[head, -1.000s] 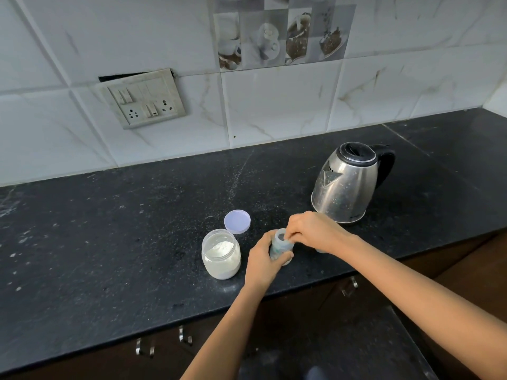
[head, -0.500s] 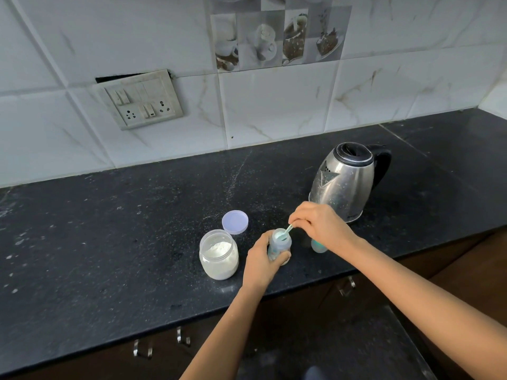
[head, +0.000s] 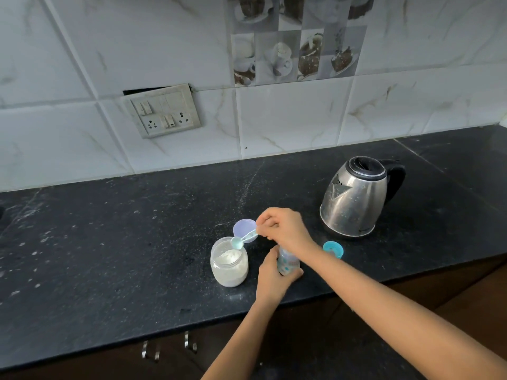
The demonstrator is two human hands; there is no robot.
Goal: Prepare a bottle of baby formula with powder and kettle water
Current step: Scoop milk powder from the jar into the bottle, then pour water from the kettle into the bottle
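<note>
Fingers (head: 295, 274) and thumb of the left hand (head: 270, 281) curl round the lower part of the baby bottle (head: 286, 262), which stands upright near the front edge of the black countertop (head: 109, 242). The right hand (head: 285, 229) reaches across above the bottle, its fingers closed in a pinch on the handle of a small pale-blue scoop (head: 238, 242). The bowl of the scoop hangs over the open mouth of the powder jar (head: 229, 267); whether it touches the rim cannot be told. The right wrist hides the top of the bottle.

The bottle carries teal printed marks, too small to read. A small mark near the base of the kettle (head: 356, 197) is also unreadable.

The jar, roughly half full of white powder, stands just left of the bottle. Its lilac lid (head: 244, 229) lies flat behind it, partly under the scoop handle. A teal bottle cap (head: 332, 249) sits on the counter right of the bottle, between it and the steel kettle, whose black handle points right. A switch plate (head: 162, 113) hangs crooked on the marbled wall tiles (head: 301, 119), beside tiles printed with coffee cups. Metal cabinet handles (head: 149, 352) show below the counter edge.
</note>
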